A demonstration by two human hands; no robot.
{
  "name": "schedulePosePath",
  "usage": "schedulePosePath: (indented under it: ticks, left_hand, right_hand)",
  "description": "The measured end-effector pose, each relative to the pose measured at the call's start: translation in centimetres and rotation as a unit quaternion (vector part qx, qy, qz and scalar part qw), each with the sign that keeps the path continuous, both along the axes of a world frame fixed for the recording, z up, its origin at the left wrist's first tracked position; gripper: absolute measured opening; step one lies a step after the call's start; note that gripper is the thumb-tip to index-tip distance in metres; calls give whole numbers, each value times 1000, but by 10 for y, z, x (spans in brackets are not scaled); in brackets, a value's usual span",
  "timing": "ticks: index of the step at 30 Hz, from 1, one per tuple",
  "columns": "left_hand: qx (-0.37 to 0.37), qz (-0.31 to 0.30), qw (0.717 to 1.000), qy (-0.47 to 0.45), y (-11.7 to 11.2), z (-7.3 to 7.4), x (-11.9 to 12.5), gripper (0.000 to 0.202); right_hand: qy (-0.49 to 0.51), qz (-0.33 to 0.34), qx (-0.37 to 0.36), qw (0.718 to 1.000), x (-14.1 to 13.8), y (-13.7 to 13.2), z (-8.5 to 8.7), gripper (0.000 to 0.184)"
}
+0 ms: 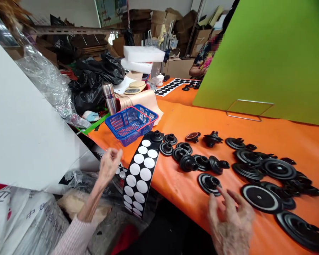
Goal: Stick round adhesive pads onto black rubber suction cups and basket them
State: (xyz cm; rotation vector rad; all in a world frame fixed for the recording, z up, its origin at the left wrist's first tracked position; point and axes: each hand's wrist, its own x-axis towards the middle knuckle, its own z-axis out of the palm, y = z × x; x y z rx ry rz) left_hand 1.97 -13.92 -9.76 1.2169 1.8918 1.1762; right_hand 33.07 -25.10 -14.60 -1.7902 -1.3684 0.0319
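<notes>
My left hand (109, 165) hovers just left of a black backing strip (140, 173) dotted with white round stickers, which hangs over the orange table's (180, 117) near edge. Its fingers are pinched together; what they hold, if anything, is too small to make out. My right hand (231, 221) is at the table's near edge with fingers spread and holds nothing. Its fingertips are close to a small black round rubber part (209, 183). Several more black round parts (262, 170), small and large, lie scattered across the table to the right.
A blue plastic basket (131, 122) stands behind the strip. A steel flask (110, 98), black bags and white foam blocks (143, 54) sit further back. A green board (268, 56) stands at right. Another person (204, 60) sits beyond, by a second sticker sheet (172, 86). A white panel (24, 131) fills the left.
</notes>
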Motion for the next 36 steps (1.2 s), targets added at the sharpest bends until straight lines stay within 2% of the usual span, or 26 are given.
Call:
schedulePosePath:
  ticks: [3, 4, 6, 8, 10, 13, 16, 20, 24, 26, 28, 30, 33, 34, 36]
  left_hand:
    - [-58, -66, 992, -86, -36, -34, 18, 45]
    - [-68, -84, 988, -112, -42, -42, 22, 46]
    - [-78, -122, 978, -152, -48, -47, 23, 48]
    - [-91, -166, 964, -189, -49, -43, 14, 45]
    - [-122, -206, 945, -223, -52, -34, -1, 42]
    - [-183, -245, 918, -254, -61, -25, -20, 40]
    - [-208, -256, 905, -269, -72, -24, -26, 40]
    - [-205, -249, 908, -268, -78, -26, -26, 41]
    - [-237, -273, 897, -256, -69, -25, -28, 44]
    - [-206, -259, 915, -230, -60, -25, -24, 39]
    - [-163, -213, 943, -199, -49, -27, -17, 36]
    - [-150, -166, 956, -192, -40, -29, -7, 40]
    - [-152, -165, 943, -245, -35, -29, 4, 43]
    - [-149, -179, 934, -271, -36, -28, 6, 43]
    - [-148, -209, 913, -317, -41, -24, 7, 44]
  right_hand:
    - [-21, 99, 38, 994, -34, 5, 5, 27]
    - [-18, 143, 35, 989, -45, 12, 6, 26]
    - [-21, 206, 23, 978, -65, 31, 8, 28]
    - [-53, 240, 6, 969, -74, 54, 7, 30]
    - [-94, 242, -11, 966, -76, 71, 4, 32]
    - [-113, 181, -24, 977, -73, 79, 0, 34]
    - [-89, 141, -11, 986, -79, 80, 4, 37]
    - [-96, 205, -16, 974, -106, 111, 22, 44]
    - [-115, 239, -65, 962, -119, 145, 29, 33]
    - [-118, 245, -69, 960, -112, 142, 25, 31]
    - [-137, 229, -65, 962, -95, 127, 20, 32]
    - [-174, 194, -61, 963, -74, 107, 19, 32]
    - [-207, 127, -42, 969, -52, 78, 26, 30]
    - [-187, 110, -34, 976, -52, 69, 29, 30]
    - [-83, 101, -39, 991, -63, 51, 33, 31]
